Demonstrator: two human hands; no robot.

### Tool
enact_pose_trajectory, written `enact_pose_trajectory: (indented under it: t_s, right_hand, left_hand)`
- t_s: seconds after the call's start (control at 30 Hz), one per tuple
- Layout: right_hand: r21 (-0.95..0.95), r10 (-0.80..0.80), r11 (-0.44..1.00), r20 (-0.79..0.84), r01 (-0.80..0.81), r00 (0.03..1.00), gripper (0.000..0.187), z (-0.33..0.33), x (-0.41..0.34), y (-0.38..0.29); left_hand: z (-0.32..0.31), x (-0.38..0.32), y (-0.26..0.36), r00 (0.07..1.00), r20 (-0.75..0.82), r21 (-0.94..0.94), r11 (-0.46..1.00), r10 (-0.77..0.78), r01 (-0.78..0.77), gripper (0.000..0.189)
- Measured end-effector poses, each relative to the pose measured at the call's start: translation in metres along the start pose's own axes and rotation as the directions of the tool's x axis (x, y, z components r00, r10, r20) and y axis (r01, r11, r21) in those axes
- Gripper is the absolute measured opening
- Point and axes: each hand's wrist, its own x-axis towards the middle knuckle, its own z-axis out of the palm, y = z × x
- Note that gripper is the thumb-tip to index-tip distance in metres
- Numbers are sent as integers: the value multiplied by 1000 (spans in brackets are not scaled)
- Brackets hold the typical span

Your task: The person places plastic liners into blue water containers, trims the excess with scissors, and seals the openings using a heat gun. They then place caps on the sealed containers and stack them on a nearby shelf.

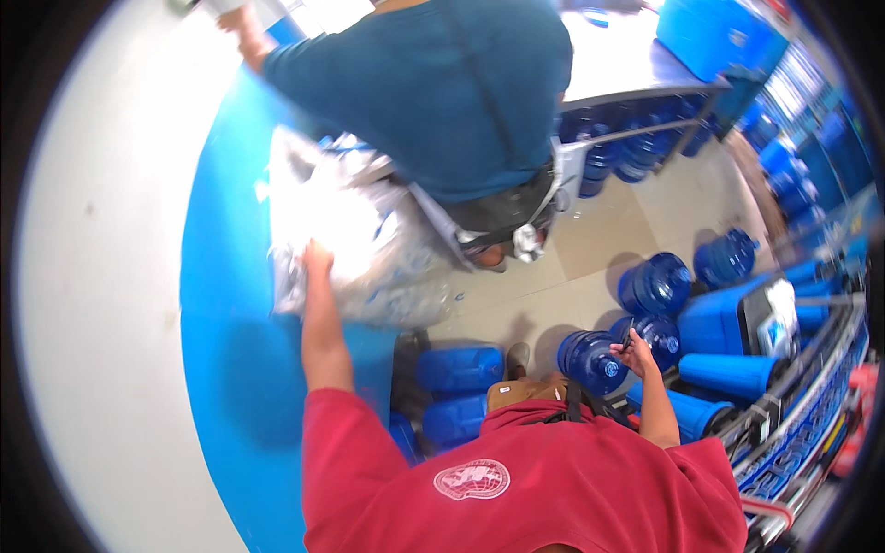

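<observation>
My left hand (318, 256) reaches forward to a large, clear plastic bag (408, 276) beside the blue-painted wall. The fingers look closed on its upper edge, though glare washes out the detail. White and blue pieces show through the plastic. Out to the right, my right hand (632, 352) holds a small dark pointed tool (628, 336), too small to name surely. Below that hand stand large blue water jugs, the nearest one (591, 359) close to my legs.
A person in a teal shirt (442, 97) stands just ahead, beside the bag. More jugs (632, 148) stand under a metal table (615, 76). Blue filter housings (729, 373) and a metal rack (802, 442) line my right. Blue jerrycans (460, 368) lie near my feet.
</observation>
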Motion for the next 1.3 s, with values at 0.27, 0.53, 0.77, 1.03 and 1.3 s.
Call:
enact_pose_trajectory:
  t_s: [0.27, 0.53, 0.77, 1.03, 1.3]
  right_hand:
    - [119, 24, 993, -409, 27, 912, 63, -21, -32, 57]
    - [70, -132, 978, -530, 198, 838, 48, -5, -43, 41]
    - [109, -388, 797, -660, 594, 643, 38, -60, -60, -71]
    - [-557, -557, 830, -830, 8, 19, 48, -205, -66, -191]
    - [-762, -754, 647, -641, 5, -141, 41, -222, -1, -293]
  left_hand:
    - [42, 57, -51, 927, 360, 207, 960, 106, -190, 47]
    - [14, 97, -82, 908, 418, -428, 878, -20, 216, 62]
    - [-46, 58, -117, 902, 428, -582, 744, -63, 328, 46]
    - [-72, -78, -14, 577, 745, -118, 786, -334, 607, 30]
    - [24, -285, 314, 462, 778, -499, 865, 426, 42, 41]
